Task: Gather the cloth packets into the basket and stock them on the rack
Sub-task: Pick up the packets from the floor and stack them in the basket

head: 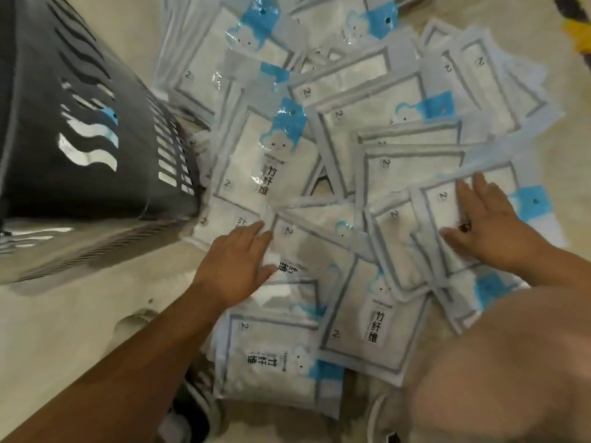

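Most packets (271, 161) lie loose under and beyond the flat, straight-fingered left hand (235, 266) and right hand (489, 225), neither gripping any, while the basket (38, 139) left of them seems to hold few, so gathering looks barely begun.

beige floor (80, 314), dark smudge (140, 318) on it. black-and-white shoe (195, 398) near bottom edge. yellow-and-black patterned item (575, 27) in top right corner, cropped, kind unclear.
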